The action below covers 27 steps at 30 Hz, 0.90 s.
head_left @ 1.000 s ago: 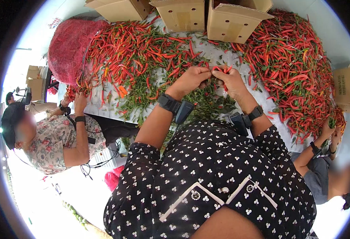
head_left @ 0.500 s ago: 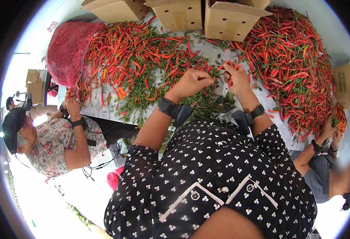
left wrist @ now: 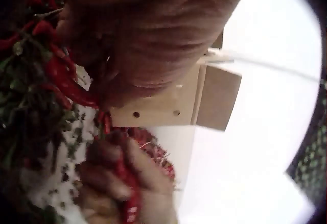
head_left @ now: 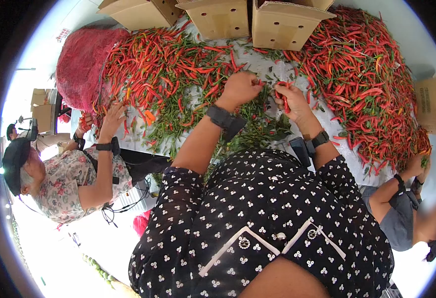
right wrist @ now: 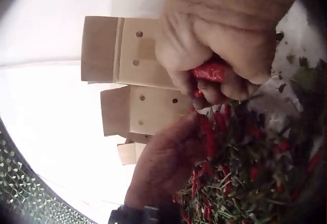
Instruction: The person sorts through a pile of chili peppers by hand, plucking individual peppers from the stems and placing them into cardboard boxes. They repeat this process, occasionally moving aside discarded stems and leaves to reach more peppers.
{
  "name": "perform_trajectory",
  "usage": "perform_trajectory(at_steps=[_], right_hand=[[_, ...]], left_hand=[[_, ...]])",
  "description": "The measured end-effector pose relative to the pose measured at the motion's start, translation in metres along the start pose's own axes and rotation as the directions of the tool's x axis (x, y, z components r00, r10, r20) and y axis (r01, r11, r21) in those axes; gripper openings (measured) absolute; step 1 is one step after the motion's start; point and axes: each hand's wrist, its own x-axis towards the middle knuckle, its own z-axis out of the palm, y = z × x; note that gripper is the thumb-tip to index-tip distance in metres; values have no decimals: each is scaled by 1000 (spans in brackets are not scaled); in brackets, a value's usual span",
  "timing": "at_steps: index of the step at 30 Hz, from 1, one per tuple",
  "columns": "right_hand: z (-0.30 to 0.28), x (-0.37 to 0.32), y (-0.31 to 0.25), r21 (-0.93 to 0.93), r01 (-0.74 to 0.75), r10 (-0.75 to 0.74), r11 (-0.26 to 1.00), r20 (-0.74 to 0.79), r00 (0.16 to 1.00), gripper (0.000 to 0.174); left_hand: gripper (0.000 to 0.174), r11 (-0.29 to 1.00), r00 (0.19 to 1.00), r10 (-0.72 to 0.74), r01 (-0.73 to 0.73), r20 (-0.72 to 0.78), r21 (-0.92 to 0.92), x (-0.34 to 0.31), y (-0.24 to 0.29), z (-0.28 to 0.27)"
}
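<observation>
Our right hand (head_left: 291, 103) clasps a few red chillies (head_left: 283, 95) above the green stem litter (head_left: 257, 128). Our left hand (head_left: 240, 88), fingers curled, rests at the chilli pile (head_left: 173, 54) edge; whether it grips one, we cannot tell.

Produce sorting site: chilli heaps (head_left: 367, 74), cardboard boxes (head_left: 282, 25), workers.

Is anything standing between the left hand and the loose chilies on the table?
Nothing visible does: the left hand reaches into the loose chilies; the right hand beside it grips a chili bunch.
</observation>
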Motion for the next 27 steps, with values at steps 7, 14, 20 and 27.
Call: perform_trajectory(at_steps=[7, 14, 20, 27], right_hand=[[34, -7, -4, -390, 92, -52, 916, 113, 992, 16], [39, -11, -4, -409, 134, -160, 903, -28, 987, 15], [28, -10, -3, -350, 225, -239, 910, 3, 971, 14], [26, -13, -3, -278, 133, -166, 951, -97, 981, 12]], left_hand=[[20, 641, 962, -203, 271, 181, -718, -13, 14, -34], [27, 721, 975, -201, 215, 99, -659, -32, 26, -43], [25, 840, 981, -67, 153, 180, -521, -45, 18, -18], [19, 842, 994, 100, -69, 30, -535, -53, 34, -18]])
